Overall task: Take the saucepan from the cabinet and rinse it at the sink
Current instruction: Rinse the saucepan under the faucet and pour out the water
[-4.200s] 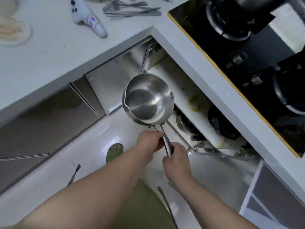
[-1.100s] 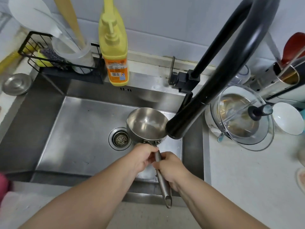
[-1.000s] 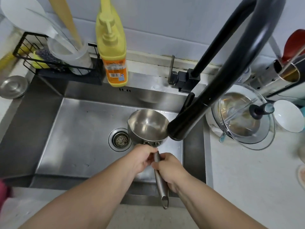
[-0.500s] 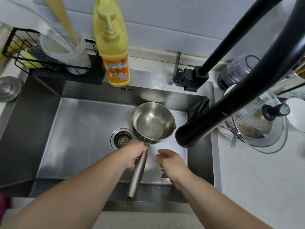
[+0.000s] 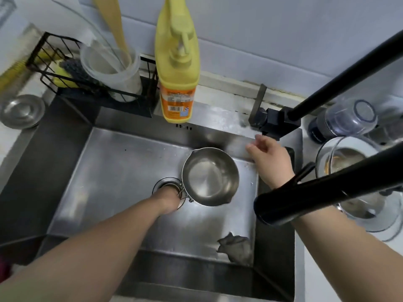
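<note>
The steel saucepan (image 5: 210,176) hangs low inside the stainless sink (image 5: 113,175), its open bowl facing up, just right of the drain. My left hand (image 5: 169,199) grips its handle, which is hidden under the hand. My right hand (image 5: 269,161) is open, off the pan, raised near the black faucet base and its lever (image 5: 272,120) at the sink's back right. The black faucet spout (image 5: 309,197) crosses over my right forearm, and no water is running.
A yellow soap bottle (image 5: 177,62) stands on the back rim. A black wire rack (image 5: 65,70) with a plastic cup is at back left. A grey rag (image 5: 236,249) lies in the sink's front right corner. A glass lid and bowls (image 5: 353,171) sit on the right counter.
My right hand let go of the handle and moved up and right toward the faucet base. My left hand alone holds the saucepan, which swung right of the drain.
</note>
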